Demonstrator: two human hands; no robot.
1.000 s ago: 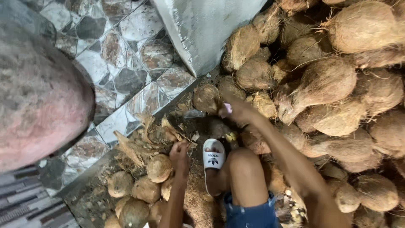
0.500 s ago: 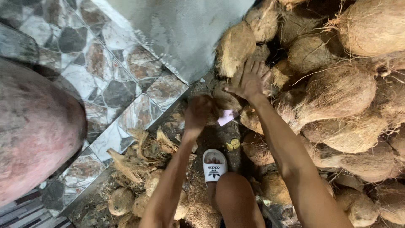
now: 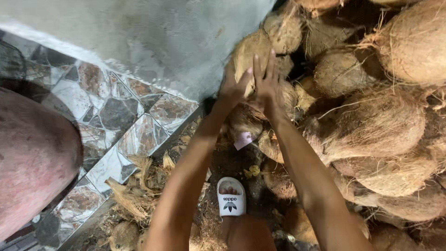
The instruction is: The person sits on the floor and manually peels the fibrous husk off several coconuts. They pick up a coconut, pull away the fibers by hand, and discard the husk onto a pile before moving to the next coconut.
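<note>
Both of my arms stretch up to one brown, fibrous coconut [image 3: 247, 51] at the left edge of the pile, right beside the grey wall. My left hand [image 3: 231, 88] cups its left side from below. On its front my right hand [image 3: 266, 80] presses flat, fingers spread and pointing up. The coconut sits between the two hands and still touches the neighbouring coconuts. My foot in a white slide sandal [image 3: 231, 197] rests on the ground below.
A big heap of husked coconuts [image 3: 371, 125] fills the right side. The grey wall [image 3: 153, 42] and a stone-patterned tiled floor [image 3: 111, 116] lie to the left. Husk scraps [image 3: 134, 195], a pink paper scrap [image 3: 244, 139] and a large reddish rounded object [image 3: 32, 158] are nearby.
My left hand rose from the small coconuts near my foot to the pile. Both hands then moved higher, onto the coconut by the wall.
</note>
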